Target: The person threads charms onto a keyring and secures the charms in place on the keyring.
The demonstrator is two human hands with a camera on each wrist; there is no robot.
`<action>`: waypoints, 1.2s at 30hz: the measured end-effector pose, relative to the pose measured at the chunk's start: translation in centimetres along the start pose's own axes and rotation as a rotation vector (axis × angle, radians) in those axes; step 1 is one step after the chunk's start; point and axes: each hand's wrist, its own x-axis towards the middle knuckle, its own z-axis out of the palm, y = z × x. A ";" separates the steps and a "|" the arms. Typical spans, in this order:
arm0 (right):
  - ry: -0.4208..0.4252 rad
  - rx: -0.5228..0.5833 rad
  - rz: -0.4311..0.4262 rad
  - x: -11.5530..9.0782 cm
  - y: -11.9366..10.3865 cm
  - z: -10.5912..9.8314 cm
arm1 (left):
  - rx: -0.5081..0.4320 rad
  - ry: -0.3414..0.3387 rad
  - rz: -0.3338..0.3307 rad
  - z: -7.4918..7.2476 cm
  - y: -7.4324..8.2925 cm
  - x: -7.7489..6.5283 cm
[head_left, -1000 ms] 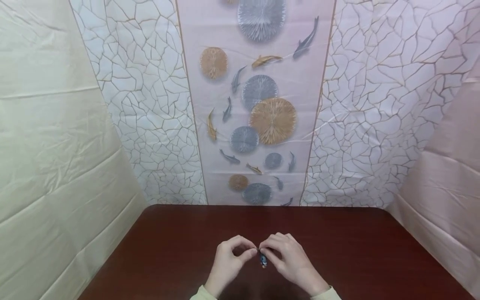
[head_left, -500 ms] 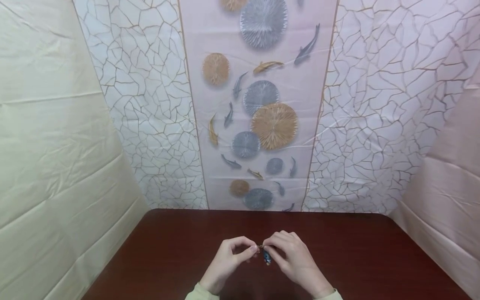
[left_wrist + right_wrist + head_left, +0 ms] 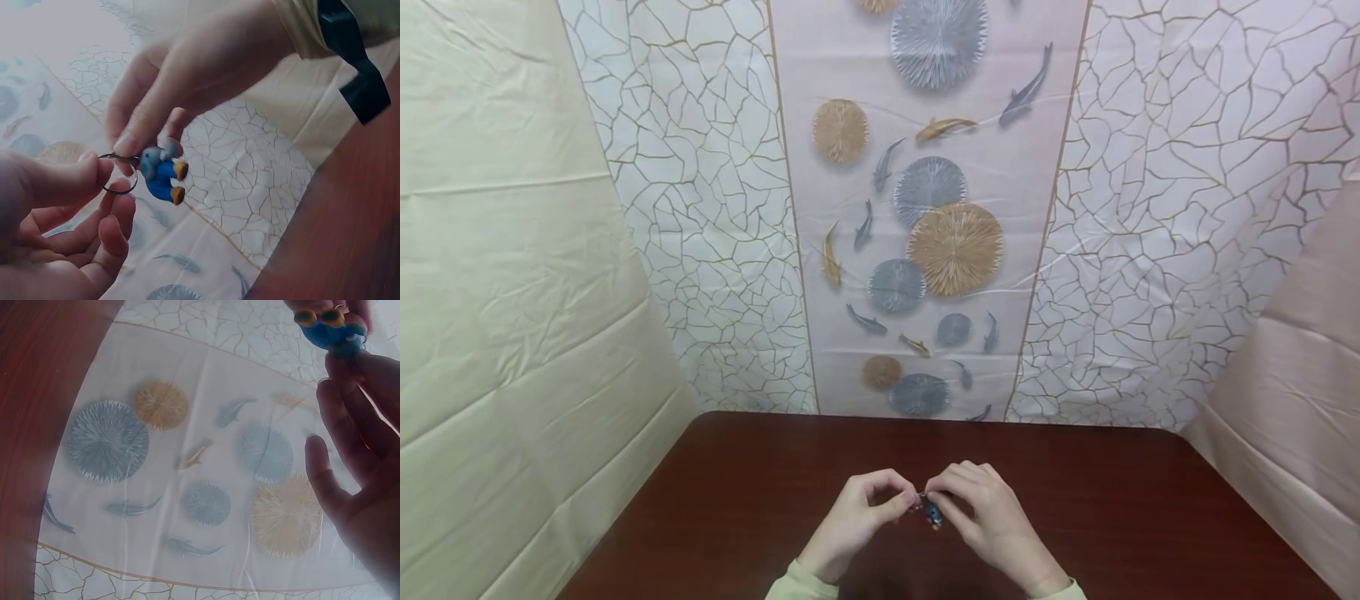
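A small keychain hangs between both hands, close over the table in the head view. Its figurine (image 3: 162, 178) has a grey elephant-like head, a blue body and orange-yellow feet. The left hand (image 3: 853, 518) pinches the metal split ring (image 3: 135, 181) between thumb and index finger, its other fingers loosely curled below. With thumb and fingertips, the right hand (image 3: 981, 515) pinches the link where the ring meets the figurine's head. In the right wrist view the figurine (image 3: 334, 334) shows at the top edge, partly cut off, and the ring is mostly hidden behind it.
A dark red-brown table (image 3: 760, 475) lies beneath the hands. Behind it hangs a patterned cloth (image 3: 955, 250) with fish and round motifs, and pale cloth drapes (image 3: 512, 333) stand along the sides. A dark green strap (image 3: 356, 69) dangles from the right wrist.
The fingertips have drawn slightly apart, so a bit of the ring now shows between them. The figurine has shifted slightly right. The head view has moved a little.
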 end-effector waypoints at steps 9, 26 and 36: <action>-0.019 0.021 0.010 0.0 0.0 -0.1 | 0.031 -0.012 -0.015 0.0 0.1 0.0; -0.017 0.057 -0.016 0.2 -0.1 -0.4 | 0.030 -0.003 0.003 -0.2 0.2 0.1; -0.026 0.033 -0.019 0.1 -0.2 0.0 | 0.085 0.012 -0.016 0.1 -0.2 0.1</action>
